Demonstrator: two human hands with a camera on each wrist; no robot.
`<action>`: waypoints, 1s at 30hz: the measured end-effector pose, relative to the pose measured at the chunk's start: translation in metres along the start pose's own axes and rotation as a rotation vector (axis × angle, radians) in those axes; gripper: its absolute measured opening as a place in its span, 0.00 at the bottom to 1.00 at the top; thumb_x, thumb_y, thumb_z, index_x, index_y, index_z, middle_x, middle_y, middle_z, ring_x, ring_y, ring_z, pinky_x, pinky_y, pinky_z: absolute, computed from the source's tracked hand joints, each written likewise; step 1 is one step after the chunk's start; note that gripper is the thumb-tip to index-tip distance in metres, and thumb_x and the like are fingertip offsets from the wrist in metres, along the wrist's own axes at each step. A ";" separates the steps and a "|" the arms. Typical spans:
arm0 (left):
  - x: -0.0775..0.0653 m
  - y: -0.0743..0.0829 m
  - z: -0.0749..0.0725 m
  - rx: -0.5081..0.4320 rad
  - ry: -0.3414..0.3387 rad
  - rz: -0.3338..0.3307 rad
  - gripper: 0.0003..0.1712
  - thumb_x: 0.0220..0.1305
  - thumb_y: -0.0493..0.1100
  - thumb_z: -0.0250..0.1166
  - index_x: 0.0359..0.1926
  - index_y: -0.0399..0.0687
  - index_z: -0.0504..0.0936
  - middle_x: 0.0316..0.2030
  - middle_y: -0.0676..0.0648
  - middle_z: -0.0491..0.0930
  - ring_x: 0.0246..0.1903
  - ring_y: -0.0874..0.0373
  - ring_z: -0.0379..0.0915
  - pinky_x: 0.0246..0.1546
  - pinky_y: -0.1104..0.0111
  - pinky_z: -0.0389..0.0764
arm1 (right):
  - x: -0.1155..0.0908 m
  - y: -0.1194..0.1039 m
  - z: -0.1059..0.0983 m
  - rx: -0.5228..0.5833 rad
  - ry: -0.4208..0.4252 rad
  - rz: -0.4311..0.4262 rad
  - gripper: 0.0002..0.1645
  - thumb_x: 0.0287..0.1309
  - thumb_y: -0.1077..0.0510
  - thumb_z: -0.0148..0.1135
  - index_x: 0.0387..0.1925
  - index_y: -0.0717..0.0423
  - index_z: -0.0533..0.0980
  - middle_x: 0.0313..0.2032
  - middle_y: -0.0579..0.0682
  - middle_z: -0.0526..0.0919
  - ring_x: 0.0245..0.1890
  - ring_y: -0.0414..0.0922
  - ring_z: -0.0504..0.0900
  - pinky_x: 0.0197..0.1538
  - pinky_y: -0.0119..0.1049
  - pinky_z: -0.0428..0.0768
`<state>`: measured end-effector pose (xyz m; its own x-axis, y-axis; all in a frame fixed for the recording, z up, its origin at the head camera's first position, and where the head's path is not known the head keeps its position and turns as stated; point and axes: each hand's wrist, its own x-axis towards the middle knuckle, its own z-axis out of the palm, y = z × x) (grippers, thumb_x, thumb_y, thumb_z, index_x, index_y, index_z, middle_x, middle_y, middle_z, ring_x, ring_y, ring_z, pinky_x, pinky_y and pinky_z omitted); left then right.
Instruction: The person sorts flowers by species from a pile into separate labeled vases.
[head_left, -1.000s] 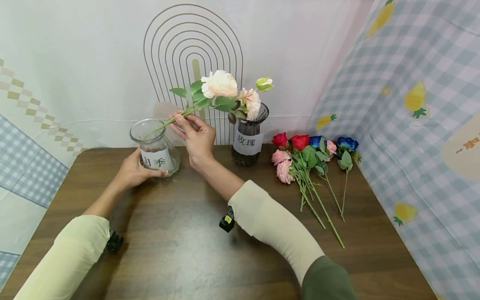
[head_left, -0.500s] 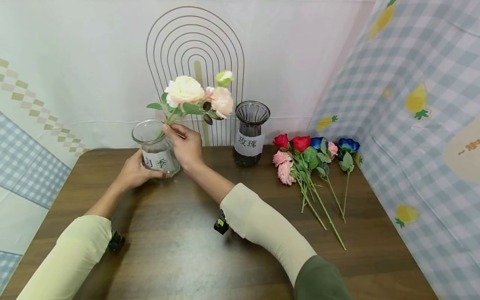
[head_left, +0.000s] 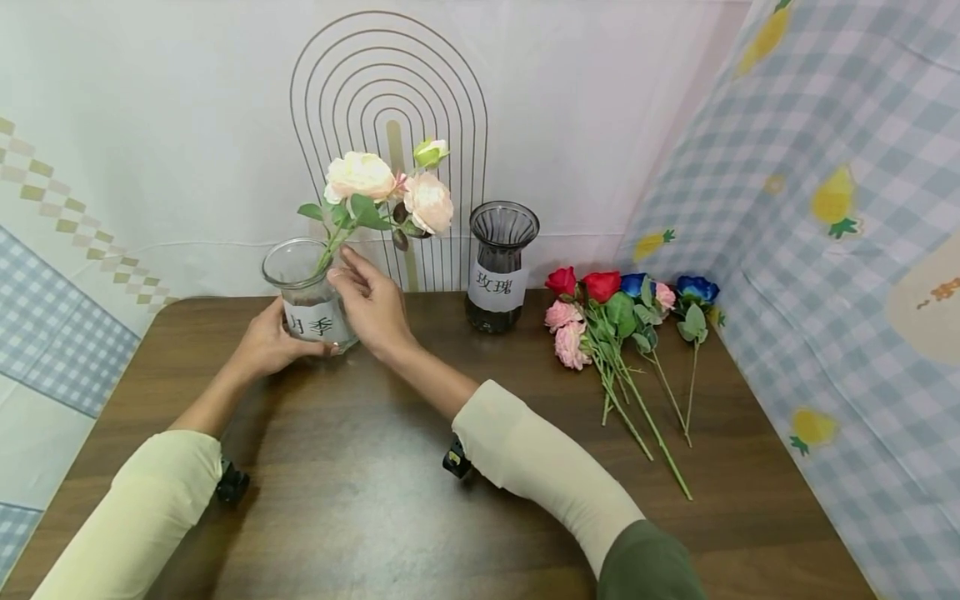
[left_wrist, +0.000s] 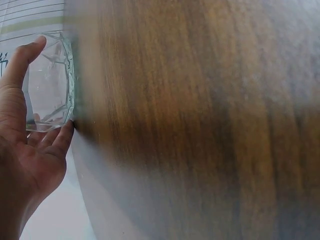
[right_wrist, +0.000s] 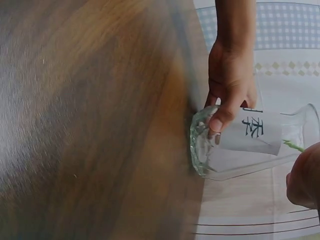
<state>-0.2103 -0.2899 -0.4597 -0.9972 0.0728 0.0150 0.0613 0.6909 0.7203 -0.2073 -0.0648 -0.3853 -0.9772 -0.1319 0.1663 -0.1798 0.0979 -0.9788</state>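
A clear glass vase (head_left: 300,287) with a white paper label stands at the table's back left. My left hand (head_left: 266,340) grips its lower part, thumb across the front and fingers behind, as the left wrist view shows around the glass base (left_wrist: 52,82). An artificial stem (head_left: 330,246) with pale pink-white blooms (head_left: 360,177) and a green bud leans to the right out of the vase's mouth. Beside the rim is my right hand (head_left: 375,304), its index finger extended and thumb apart, just right of the stem. In the right wrist view, the green stem end (right_wrist: 292,145) shows inside the neck.
A dark grey glass vase (head_left: 497,271), also labelled, stands to the right near the back edge. Several artificial flowers lie farther right: red roses (head_left: 602,287), pink blooms (head_left: 572,344) and blue roses (head_left: 696,289). Patterned cloth (head_left: 825,275) hangs along the right side.
The pale flower stem has moved left and into the clear vase's mouth. My right hand went with it, then its fingers parted from the stem. My left hand stays on the vase.
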 end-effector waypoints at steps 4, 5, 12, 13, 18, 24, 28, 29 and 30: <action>0.000 -0.001 -0.001 0.014 0.007 0.004 0.54 0.53 0.52 0.91 0.74 0.42 0.72 0.57 0.34 0.87 0.55 0.44 0.80 0.58 0.55 0.77 | 0.000 -0.003 -0.002 -0.089 -0.082 -0.018 0.36 0.80 0.41 0.67 0.83 0.39 0.73 0.76 0.46 0.83 0.72 0.46 0.87 0.72 0.35 0.84; 0.000 -0.001 -0.001 0.013 0.004 0.008 0.54 0.54 0.52 0.91 0.74 0.41 0.72 0.57 0.33 0.86 0.55 0.43 0.80 0.58 0.55 0.76 | 0.000 -0.004 -0.003 -0.108 -0.099 -0.011 0.37 0.80 0.40 0.66 0.84 0.38 0.72 0.78 0.46 0.81 0.73 0.48 0.86 0.72 0.37 0.83; 0.001 0.000 -0.001 0.016 -0.011 -0.002 0.53 0.55 0.52 0.91 0.73 0.41 0.71 0.57 0.33 0.87 0.56 0.40 0.82 0.57 0.55 0.78 | -0.005 0.003 -0.010 -0.130 -0.134 0.054 0.41 0.80 0.40 0.67 0.86 0.43 0.68 0.73 0.52 0.86 0.69 0.45 0.88 0.69 0.36 0.85; 0.001 0.000 -0.001 0.018 -0.012 -0.001 0.53 0.55 0.52 0.90 0.74 0.41 0.71 0.57 0.33 0.87 0.56 0.40 0.82 0.57 0.54 0.78 | -0.005 0.005 -0.012 -0.120 -0.134 0.060 0.41 0.79 0.40 0.68 0.86 0.44 0.69 0.72 0.52 0.87 0.69 0.45 0.89 0.69 0.35 0.85; 0.001 0.000 -0.002 0.028 -0.020 0.000 0.54 0.56 0.53 0.90 0.76 0.40 0.70 0.60 0.31 0.85 0.59 0.36 0.82 0.60 0.48 0.77 | -0.007 0.016 -0.026 -0.110 -0.139 0.071 0.37 0.80 0.42 0.69 0.82 0.48 0.74 0.70 0.51 0.88 0.69 0.48 0.89 0.69 0.40 0.86; 0.000 0.000 -0.001 0.019 -0.017 -0.008 0.54 0.55 0.51 0.90 0.74 0.41 0.71 0.60 0.32 0.86 0.59 0.38 0.82 0.62 0.47 0.77 | -0.009 0.028 -0.044 -0.147 -0.114 0.052 0.30 0.80 0.45 0.69 0.74 0.53 0.81 0.70 0.54 0.88 0.69 0.52 0.88 0.70 0.44 0.86; 0.000 0.001 0.000 0.019 -0.015 -0.005 0.53 0.54 0.51 0.91 0.74 0.42 0.72 0.59 0.33 0.87 0.58 0.40 0.82 0.61 0.50 0.78 | -0.012 0.033 -0.054 -0.098 -0.093 0.072 0.28 0.79 0.47 0.71 0.72 0.53 0.83 0.67 0.53 0.90 0.67 0.51 0.89 0.68 0.42 0.87; 0.001 0.002 0.000 0.017 -0.013 -0.004 0.53 0.54 0.51 0.91 0.74 0.42 0.72 0.58 0.33 0.87 0.58 0.40 0.82 0.60 0.51 0.78 | -0.012 0.034 -0.057 -0.089 -0.092 0.075 0.28 0.78 0.48 0.71 0.72 0.53 0.83 0.66 0.53 0.91 0.66 0.51 0.89 0.68 0.42 0.87; 0.001 0.002 0.000 0.018 -0.013 -0.003 0.53 0.54 0.51 0.91 0.73 0.42 0.72 0.58 0.33 0.87 0.57 0.41 0.82 0.59 0.52 0.78 | -0.013 0.035 -0.059 -0.085 -0.090 0.079 0.27 0.78 0.48 0.71 0.71 0.53 0.83 0.66 0.53 0.91 0.66 0.51 0.90 0.68 0.41 0.87</action>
<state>-0.2112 -0.2882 -0.4579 -0.9968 0.0795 0.0037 0.0588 0.7041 0.7076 -0.2077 -0.0014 -0.4147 -0.9753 -0.2080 0.0745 -0.1159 0.1944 -0.9740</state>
